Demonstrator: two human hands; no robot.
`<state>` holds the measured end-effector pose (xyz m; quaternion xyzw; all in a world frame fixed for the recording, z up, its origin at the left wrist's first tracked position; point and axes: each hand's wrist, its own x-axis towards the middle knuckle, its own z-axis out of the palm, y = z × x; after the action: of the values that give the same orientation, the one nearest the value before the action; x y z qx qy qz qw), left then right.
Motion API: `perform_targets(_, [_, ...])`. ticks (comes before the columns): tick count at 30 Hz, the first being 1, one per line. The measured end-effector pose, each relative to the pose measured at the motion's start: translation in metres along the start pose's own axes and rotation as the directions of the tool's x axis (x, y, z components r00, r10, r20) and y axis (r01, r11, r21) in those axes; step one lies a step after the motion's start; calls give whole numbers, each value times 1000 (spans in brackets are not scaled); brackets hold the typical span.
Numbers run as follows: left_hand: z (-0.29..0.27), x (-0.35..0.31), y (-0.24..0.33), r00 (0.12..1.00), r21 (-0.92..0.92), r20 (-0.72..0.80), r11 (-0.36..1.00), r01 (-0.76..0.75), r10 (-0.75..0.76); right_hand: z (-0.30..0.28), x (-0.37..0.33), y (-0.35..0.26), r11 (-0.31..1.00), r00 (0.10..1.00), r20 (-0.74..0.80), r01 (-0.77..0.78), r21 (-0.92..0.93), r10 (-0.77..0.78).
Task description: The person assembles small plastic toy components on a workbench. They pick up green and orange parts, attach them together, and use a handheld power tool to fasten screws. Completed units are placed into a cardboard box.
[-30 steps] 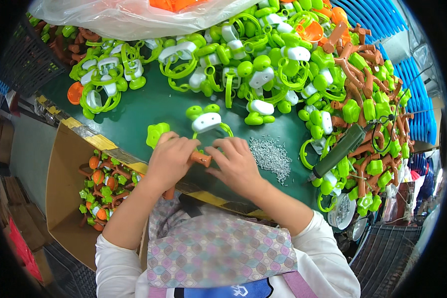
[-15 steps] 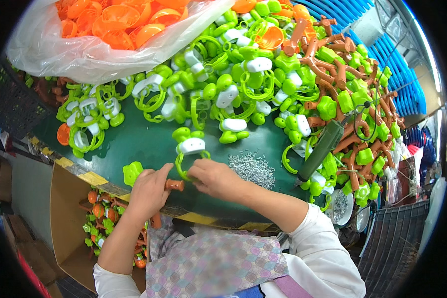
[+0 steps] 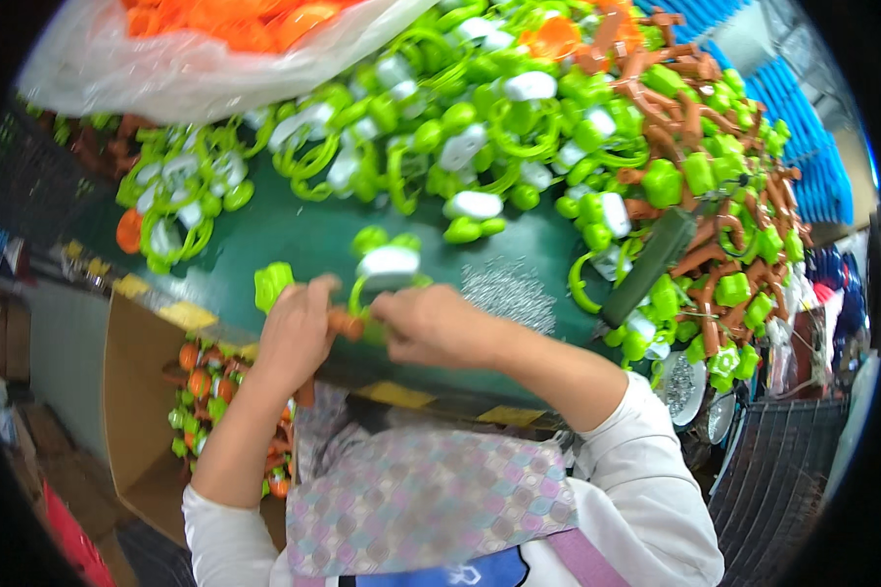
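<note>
1. Brown branch-shaped piece [image 3: 345, 323] lies at the near edge of the dark-green table [image 3: 289, 227], its stub end pointing right; a green star knob [image 3: 272, 285] shows at left, seemingly on the same piece, though the grip hides the join.
2. Left hand [image 3: 301, 328] has its fingers closed around the branch – no gap visible.
3. Green ring piece [image 3: 389, 262], with white block and round lobes, lies just beyond the stub; whether they touch is too blurred to tell.
4. Right hand [image 3: 431, 323] has fingers curled together at the ring's near side; I cannot tell what they pinch. The step looks like fitting ring to branch – the next move calls for steady alignment.
5. Loose silver screws [image 3: 509, 293] lie heaped beside the right hand.
6. Green power screwdriver [image 3: 651, 269] hangs further right, untouched.
</note>
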<state>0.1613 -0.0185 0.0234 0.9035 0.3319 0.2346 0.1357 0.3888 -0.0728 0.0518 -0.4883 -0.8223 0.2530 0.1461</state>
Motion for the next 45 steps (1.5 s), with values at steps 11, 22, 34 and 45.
perform_targets(11, [8,9,3,954,185,246,975,125,-170,27,3,11,971,984,16,179,-156,-179])
perform_targets(22, [24,-1,34,989,-168,17,976,-141,146,49,-11,31,978,952,-230,186,-94,-203])
perform_targets(34, [32,15,46,965,-34,195,985,-169,172,-69,-174,22,955,442,-888,-185,-230,-128])
perform_targets(45, [32,14,51,971,-70,195,990,-126,137,-125,-354,61,498,361,-916,-835,-235,173])
